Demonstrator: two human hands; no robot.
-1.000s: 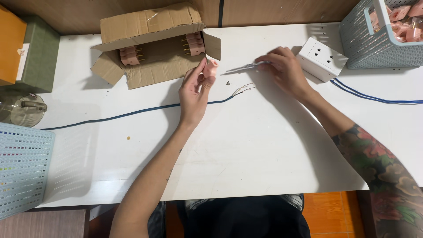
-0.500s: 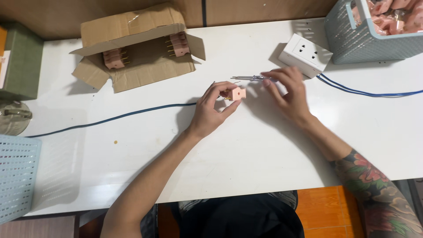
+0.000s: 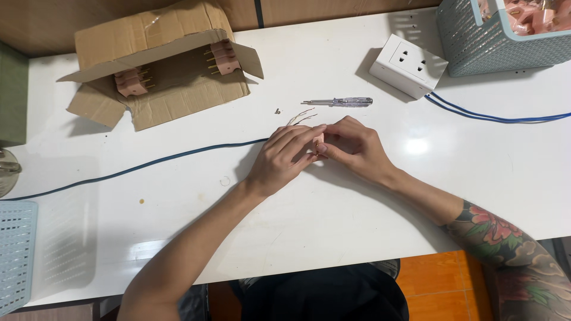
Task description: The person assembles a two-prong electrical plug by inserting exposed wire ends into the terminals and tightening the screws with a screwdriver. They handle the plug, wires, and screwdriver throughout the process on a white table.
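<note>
Hands, left hand (image 3: 284, 156) and right hand (image 3: 355, 147), together pinch 1 small pink plug part (image 3: 318, 138) above the white table (image 3: 333, 232).

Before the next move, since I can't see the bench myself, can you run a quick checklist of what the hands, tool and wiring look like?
1. Both hands on the part: ok. The left hand and right hand meet around a small pink plug piece.
2. Screwdriver within reach: ok. The clear-handled screwdriver lies on the white table just beyond the hands, not held.
3. Loose screw accounted for: ok, a small screw lies left of the screwdriver.
4. Wire ends seated in the piece: cannot tell, fingers cover it.
5. Blue cable free of snags: ok, it lies flat towards the left hand.
</note>
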